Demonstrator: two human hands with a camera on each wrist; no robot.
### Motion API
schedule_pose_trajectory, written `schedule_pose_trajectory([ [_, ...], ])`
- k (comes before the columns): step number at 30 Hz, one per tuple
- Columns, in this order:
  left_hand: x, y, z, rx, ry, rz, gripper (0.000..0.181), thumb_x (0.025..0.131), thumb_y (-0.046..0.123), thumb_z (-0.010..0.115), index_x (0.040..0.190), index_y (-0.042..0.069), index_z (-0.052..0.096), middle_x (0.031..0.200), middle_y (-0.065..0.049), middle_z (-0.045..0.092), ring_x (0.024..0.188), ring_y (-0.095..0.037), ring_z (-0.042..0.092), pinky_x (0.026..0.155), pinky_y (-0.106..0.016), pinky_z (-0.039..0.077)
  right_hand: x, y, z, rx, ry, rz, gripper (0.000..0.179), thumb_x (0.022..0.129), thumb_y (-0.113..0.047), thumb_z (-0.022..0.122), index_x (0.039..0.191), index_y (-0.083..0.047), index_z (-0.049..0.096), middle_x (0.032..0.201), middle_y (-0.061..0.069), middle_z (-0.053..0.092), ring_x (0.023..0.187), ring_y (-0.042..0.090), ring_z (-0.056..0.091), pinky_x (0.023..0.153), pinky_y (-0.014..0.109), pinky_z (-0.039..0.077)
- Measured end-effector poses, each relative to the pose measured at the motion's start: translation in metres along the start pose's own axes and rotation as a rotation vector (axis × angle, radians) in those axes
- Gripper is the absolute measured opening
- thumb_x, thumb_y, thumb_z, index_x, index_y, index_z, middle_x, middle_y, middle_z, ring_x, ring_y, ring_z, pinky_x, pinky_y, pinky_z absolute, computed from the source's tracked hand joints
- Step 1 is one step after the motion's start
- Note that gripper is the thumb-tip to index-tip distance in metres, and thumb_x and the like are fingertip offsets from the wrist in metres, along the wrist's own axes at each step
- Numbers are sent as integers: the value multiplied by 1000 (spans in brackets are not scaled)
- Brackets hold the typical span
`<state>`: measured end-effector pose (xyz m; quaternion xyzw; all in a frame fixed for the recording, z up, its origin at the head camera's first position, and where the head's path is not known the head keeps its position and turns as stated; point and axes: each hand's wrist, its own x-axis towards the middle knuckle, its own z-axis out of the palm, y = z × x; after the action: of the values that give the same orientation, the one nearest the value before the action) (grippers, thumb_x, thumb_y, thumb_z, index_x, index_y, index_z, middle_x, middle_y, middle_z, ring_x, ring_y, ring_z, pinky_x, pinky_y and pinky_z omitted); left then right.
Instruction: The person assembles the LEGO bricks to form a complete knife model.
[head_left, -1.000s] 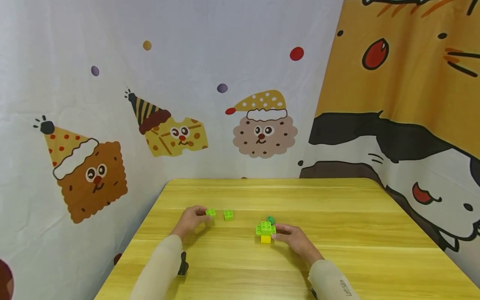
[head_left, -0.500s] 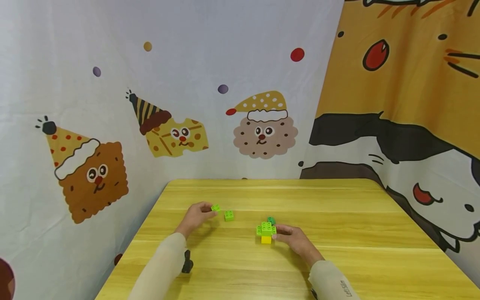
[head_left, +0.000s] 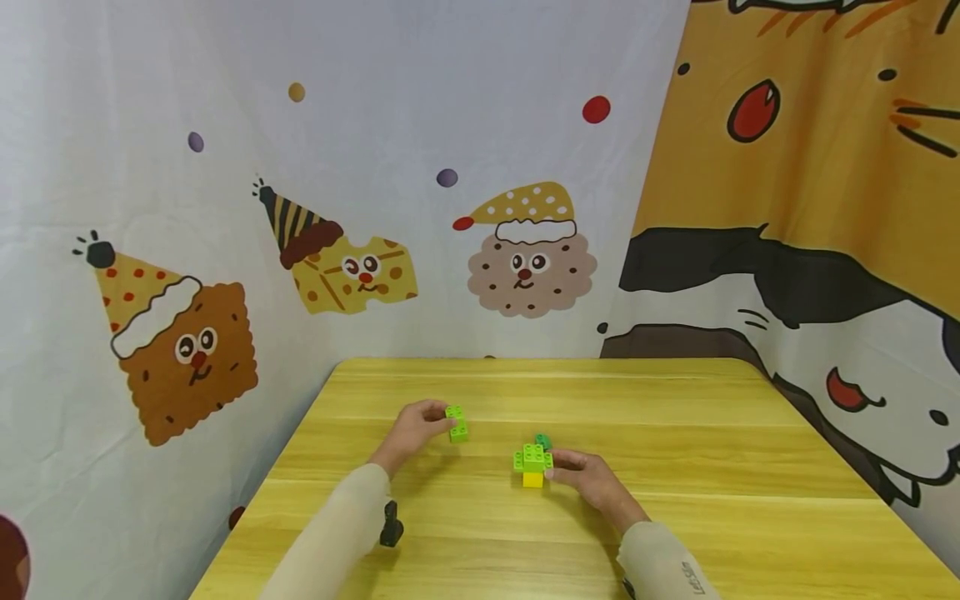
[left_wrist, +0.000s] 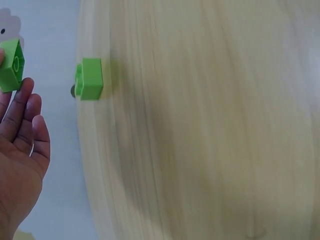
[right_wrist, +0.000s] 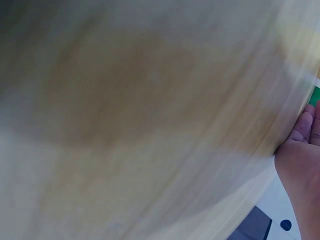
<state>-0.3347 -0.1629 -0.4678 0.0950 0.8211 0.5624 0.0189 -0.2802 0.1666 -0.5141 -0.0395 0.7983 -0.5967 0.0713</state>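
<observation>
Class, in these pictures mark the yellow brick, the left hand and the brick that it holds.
Yellow brick (head_left: pixel 532 480): head view, on its front face.
Left hand (head_left: pixel 412 431): head view, on the back of the hand.
Held brick (left_wrist: pixel 7 71): left wrist view, on its side wall.

L hand (head_left: pixel 414 427) pinches lt-grn brick A (head_left: pixel 454 412), in line w/ lt-grn brick B (head_left: pixel 458 434) at wood tbl (head_left: pixel 675 417); contact btwn bricks can't be determined. R hand (head_left: pixel 592 479) grips R end of upright brick stack (head_left: pixel 533 463): lt-grn top section (head_left: pixel 533 452), ylw base (head_left: pixel 532 480). Dk-grn pc (head_left: pixel 543 440) shows just behind, partly hidden. Backdrop: wht cloth (head_left: pixel 375 125) w/ cartoon prints (head_left: pixel 532 279).
</observation>
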Motion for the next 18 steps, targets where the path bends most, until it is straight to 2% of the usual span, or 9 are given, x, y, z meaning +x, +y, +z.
schedule_pose_trajectory([
  [8,0,9,9,2,-17,29,46,91,33,74,127,6,64,110,-6,67,105,-23,61,92,-52,49,0,0,0,5,-3,0,48,89,-26,77,129,-3,65,128,14,64,120,32,56,102,54,41],
  [18,5,18,24,-17,-56,48,41,90,33,76,122,9,68,105,-5,66,100,-21,60,87,-51,50,-2,-1,1,0,0,1,49,88,-27,77,129,-3,65,127,13,64,119,32,57,101,54,41],
])
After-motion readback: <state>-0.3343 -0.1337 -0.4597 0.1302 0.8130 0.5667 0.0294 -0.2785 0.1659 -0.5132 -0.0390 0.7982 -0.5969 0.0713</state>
